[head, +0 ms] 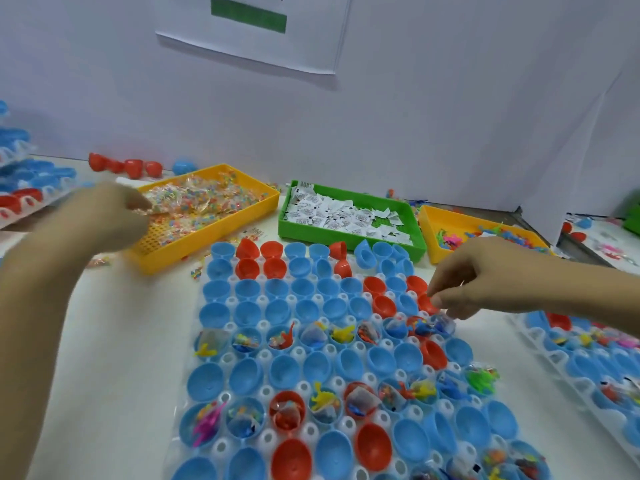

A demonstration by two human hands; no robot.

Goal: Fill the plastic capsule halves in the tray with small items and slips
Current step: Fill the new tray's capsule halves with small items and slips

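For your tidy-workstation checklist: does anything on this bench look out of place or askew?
Yes. At the tray's far edge, a blue half and a red half lie tipped on their sides, and small bead packets lie spilled on the table beside the yellow bin.

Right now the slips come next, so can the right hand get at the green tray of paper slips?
Probably yes: the right hand hovers just in front of the green tray, whose top is open, with nothing between them.
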